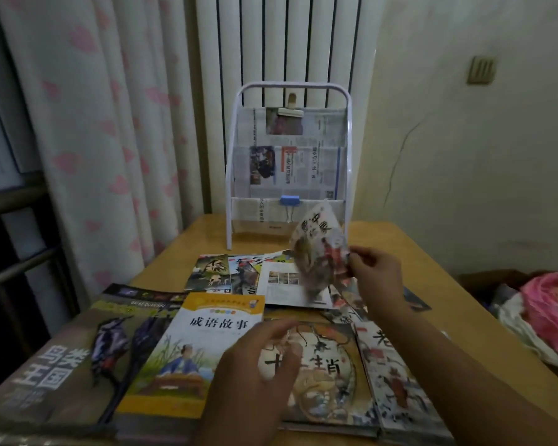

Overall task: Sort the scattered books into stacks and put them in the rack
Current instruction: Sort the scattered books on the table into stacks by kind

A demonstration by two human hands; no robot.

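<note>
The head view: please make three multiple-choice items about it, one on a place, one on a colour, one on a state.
1. Where does the rack stand?
A. at the table's far edge, before the radiator
B. on the floor
C. by the near edge

2. What colour is the binder clip on the rack?
A. red
B. blue
C. green

3. What is the right hand doing?
A. resting flat on the table
B. pointing at the curtain
C. holding a thin booklet in the air

Answers: 1 A, the rack stands at the far end of the table; 2 B, the clip is blue; 3 C, its fingers pinch the raised booklet.
</note>
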